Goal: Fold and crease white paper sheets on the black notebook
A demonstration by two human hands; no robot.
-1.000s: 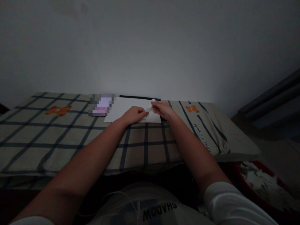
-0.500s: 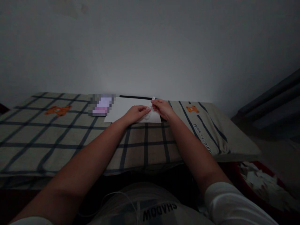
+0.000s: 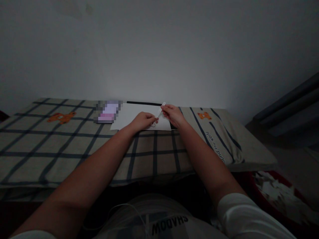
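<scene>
Hands met at the far side of the checked cloth (image 3: 74,142), over a white sheet of paper (image 3: 129,114) that lay flat near the wall. I had my left hand (image 3: 143,120) pressed low on that sheet, fingers curled down onto it, which I judge served to pin the paper so it would not slide on the soft fabric. My right hand (image 3: 173,114) was raised a little above it, thumb and fingers pinched on a small white strip (image 3: 160,109) that ran slantwise from those fingertips down toward the left hand's fingertips. The lower end of the strip seemed to be nipped by the left fingers too, though the dim light kept me from being sure. So the strip sat between both hands, just above the right part of the sheet, held taut rather than lying loose.

A thin black bar (image 3: 143,103) lay along the sheet's far edge, against the wall. Left of the sheet was a blurred purple patch (image 3: 108,112) I could not identify. Orange bear prints (image 3: 61,117) marked the cloth. Low at my right, a red bin (image 3: 279,196) held white scraps, within easy reach of the right arm.
</scene>
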